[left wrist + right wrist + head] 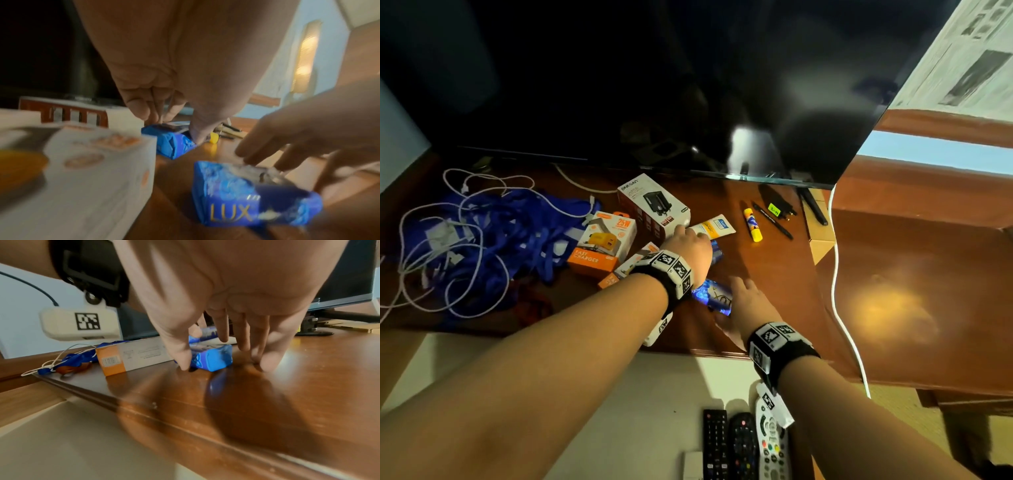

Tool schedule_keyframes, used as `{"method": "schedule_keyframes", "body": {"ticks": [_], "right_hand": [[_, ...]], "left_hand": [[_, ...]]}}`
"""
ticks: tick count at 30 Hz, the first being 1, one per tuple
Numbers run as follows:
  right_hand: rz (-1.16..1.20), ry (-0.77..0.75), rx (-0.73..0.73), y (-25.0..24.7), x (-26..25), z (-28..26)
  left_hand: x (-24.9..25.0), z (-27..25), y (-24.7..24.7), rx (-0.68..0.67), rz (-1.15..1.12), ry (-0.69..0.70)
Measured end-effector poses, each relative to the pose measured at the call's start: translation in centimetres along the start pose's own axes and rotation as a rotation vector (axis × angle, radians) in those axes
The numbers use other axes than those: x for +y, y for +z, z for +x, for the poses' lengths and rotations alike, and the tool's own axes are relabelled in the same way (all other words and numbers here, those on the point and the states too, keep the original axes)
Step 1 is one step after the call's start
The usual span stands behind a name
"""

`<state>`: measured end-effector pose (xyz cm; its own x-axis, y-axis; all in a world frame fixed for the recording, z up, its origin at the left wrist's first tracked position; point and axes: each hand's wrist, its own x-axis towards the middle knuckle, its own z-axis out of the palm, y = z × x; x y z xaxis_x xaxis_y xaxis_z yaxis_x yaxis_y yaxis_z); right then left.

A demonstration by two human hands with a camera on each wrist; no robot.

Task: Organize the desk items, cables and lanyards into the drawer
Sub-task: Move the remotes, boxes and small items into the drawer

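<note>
Two blue soap packs lie on the brown desk (774, 274). My left hand (697, 236) reaches over the far pack (172, 146), its curled fingers (144, 110) behind the pack and its thumb against the right side, pinching it. My right hand (216, 356) hovers over the near LUX pack (714, 296), fingers straight and spread; the thumb touches the desk at its left and the other fingers come down on its right. Blue lanyards (517, 233) tangled with white cables (431, 246) are heaped at the left.
Charger boxes (606, 243) and a white adapter box (654, 205) stand by my left hand. A tube (717, 228), glue stick (751, 221), pens (774, 221) and plug (777, 205) lie behind. A screen (654, 85) looms at the back. Remotes (743, 445) lie in the pale drawer (619, 411) below.
</note>
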<state>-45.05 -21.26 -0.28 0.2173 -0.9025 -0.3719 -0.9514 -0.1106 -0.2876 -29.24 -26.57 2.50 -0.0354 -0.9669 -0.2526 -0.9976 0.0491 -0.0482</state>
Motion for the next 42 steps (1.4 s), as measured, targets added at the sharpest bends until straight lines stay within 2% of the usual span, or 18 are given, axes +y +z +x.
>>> {"method": "schedule_keyframes", "body": {"ticks": [3, 6, 9, 11, 14, 16, 18, 20, 23, 27, 30, 35, 42], "right_hand": [[-0.033, -0.047, -0.002, 0.6, -0.2, 1.0], [-0.041, -0.097, 0.025, 0.8, -0.4, 1.8], [-0.078, -0.14, 0.054, 0.7, -0.7, 1.4], [-0.098, -0.147, 0.023, 0.5, -1.1, -0.1], [-0.155, -0.208, 0.008, 1.2, -1.6, -4.2], [-0.127, -0.289, -0.007, 2.3, -2.2, -8.2], [-0.066, -0.339, -0.105, 4.1, -3.0, -12.0], [-0.049, -0.315, -0.236, 6.4, -3.9, -14.2], [-0.076, -0.191, -0.413, 10.4, -4.8, -14.1], [-0.148, -0.096, -0.507, 15.0, -5.7, -12.5], [-0.189, -0.107, -0.549, 17.0, -5.9, -12.2], [-0.383, -0.179, -0.612, 17.7, -5.5, -12.4], [-0.433, -0.273, -0.541, 17.0, -4.9, -13.5]], "left_hand": [[-0.6, -3.2, -1.4, 0.086, -0.067, -0.032], [-1.9, -7.7, -2.6, 0.153, -0.242, -0.062], [-3.8, -13.1, -2.1, 0.198, -0.469, -0.024], [-5.1, -17.0, -0.8, 0.212, -0.558, 0.028], [-7.2, -22.0, 2.5, 0.184, -0.57, 0.038], [-8.6, -24.4, 4.9, 0.112, -0.581, 0.006], [-10.1, -25.8, 7.0, 0.036, -0.608, -0.032], [-11.1, -26.6, 9.0, -0.032, -0.621, -0.056], [-11.7, -26.4, 11.3, -0.123, -0.646, -0.084], [-11.1, -25.1, 13.8, -0.186, -0.66, -0.111], [-10.3, -24.1, 14.7, -0.235, -0.684, -0.093], [-8.3, -22.4, 16.3, -0.358, -0.645, -0.07], [-3.9, -20.4, 18.4, -0.465, -0.588, -0.074]]}}
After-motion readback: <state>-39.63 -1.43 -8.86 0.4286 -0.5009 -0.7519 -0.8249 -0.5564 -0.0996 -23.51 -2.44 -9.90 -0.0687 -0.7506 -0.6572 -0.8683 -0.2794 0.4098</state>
